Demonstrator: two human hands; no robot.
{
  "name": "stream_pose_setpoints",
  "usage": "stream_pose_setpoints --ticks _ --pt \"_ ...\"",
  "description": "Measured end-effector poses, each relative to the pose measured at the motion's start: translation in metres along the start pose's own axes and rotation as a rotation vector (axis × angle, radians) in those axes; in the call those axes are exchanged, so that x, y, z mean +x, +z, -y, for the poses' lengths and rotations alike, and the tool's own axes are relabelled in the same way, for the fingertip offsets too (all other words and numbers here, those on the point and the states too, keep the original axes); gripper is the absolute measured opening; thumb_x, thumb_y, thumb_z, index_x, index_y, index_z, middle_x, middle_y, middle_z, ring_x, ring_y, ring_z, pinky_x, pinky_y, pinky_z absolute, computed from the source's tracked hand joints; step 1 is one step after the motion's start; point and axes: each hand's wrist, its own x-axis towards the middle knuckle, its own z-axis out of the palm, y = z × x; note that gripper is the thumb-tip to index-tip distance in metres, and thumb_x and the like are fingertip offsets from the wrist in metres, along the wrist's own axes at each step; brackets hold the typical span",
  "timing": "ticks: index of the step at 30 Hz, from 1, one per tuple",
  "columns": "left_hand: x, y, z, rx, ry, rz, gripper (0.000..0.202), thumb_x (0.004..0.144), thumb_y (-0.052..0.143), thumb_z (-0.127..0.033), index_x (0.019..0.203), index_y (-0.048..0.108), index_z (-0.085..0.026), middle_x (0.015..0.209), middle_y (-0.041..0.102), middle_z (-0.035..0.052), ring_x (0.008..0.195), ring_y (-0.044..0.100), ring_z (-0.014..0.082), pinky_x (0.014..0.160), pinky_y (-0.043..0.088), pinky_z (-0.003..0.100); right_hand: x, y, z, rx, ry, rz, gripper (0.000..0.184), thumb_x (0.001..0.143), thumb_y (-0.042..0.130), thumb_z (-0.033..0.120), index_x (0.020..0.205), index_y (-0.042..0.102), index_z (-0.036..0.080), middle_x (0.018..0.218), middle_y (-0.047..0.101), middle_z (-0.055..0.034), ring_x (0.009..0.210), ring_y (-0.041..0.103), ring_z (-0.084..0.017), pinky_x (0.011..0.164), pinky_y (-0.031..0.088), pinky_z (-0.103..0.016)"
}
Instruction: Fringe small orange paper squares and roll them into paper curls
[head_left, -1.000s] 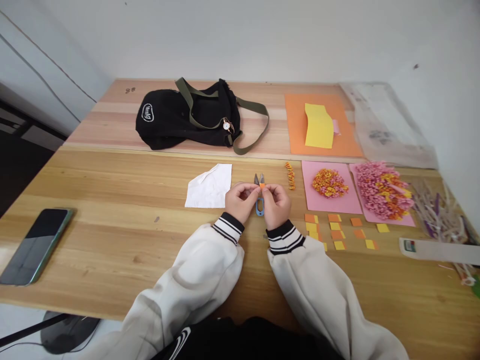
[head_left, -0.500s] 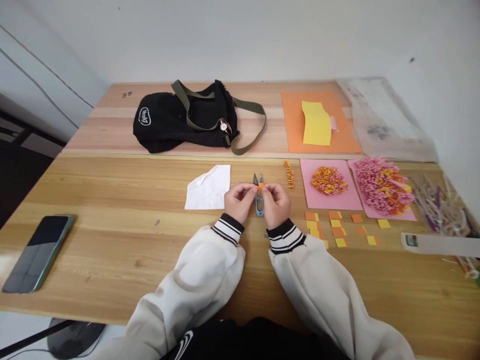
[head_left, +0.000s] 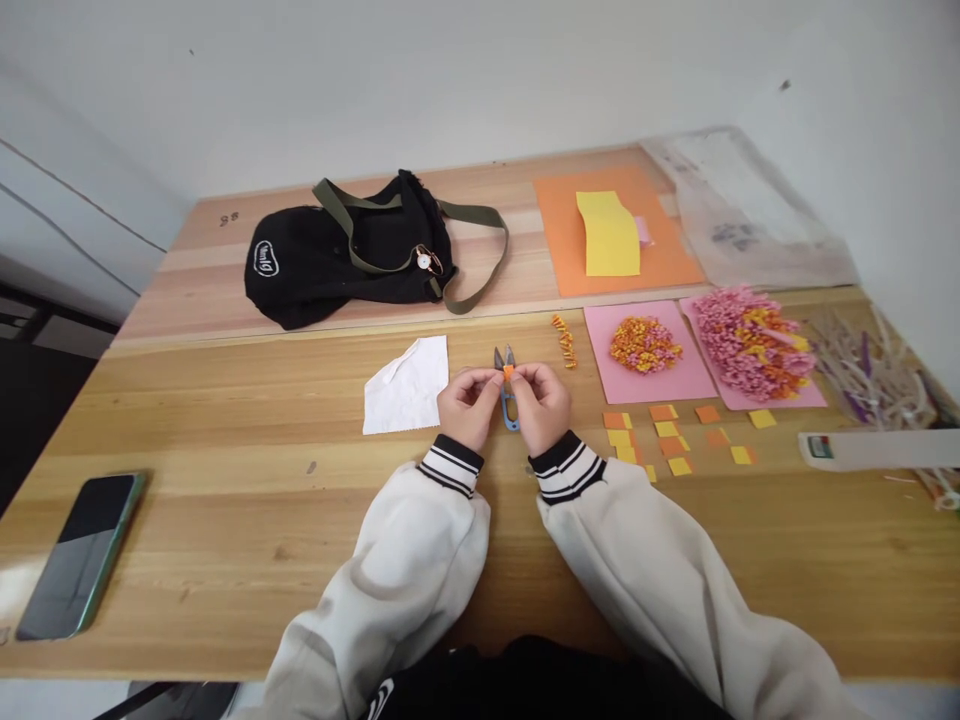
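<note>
My left hand (head_left: 469, 408) and my right hand (head_left: 543, 408) meet in front of me, fingertips pinched on a small orange paper piece (head_left: 508, 372). Directly beneath them on the table lie blue-handled thread snips (head_left: 511, 414), their two points apart and showing beyond my fingers. The hands partly cover the handle. Left of them is a creased white paper sheet (head_left: 409, 388). Just beyond my right hand sits a short row of little orange-and-yellow paper rolls (head_left: 563, 342). Several small orange and yellow paper squares (head_left: 664, 429) are laid out to the right.
Pink sheets (head_left: 592, 370) carry heaps of pink, orange and yellow paper bits (head_left: 645, 345). Behind are an orange sheet (head_left: 559, 240), a yellow strip (head_left: 609, 235) and a black bag (head_left: 322, 255). A phone (head_left: 81, 560) lies left; a white strip (head_left: 874, 449) lies right.
The camera view has tilted and shifted slightly, so the table things sit differently in the picture. Both hands keep their pinch on the orange paper piece, with little finger movement.
</note>
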Motion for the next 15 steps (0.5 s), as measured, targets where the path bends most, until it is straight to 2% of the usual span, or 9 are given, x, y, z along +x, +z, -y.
stream_pose_setpoints --ticks 15 --pt "-0.0003 0.0016 -0.0013 -0.048 -0.029 -0.024 0.013 0.062 0.070 -0.027 0.063 0.067 -0.014 0.063 0.064 0.0019 0.060 0.056 0.0096 0.058 0.046 0.021 0.0004 -0.0003 0.0000 0.032 0.017 0.016 0.017 0.068 0.059 0.035 0.064 0.054 0.019 0.057 0.054 0.0030 0.059 0.049 -0.011 0.059 0.041 -0.025"
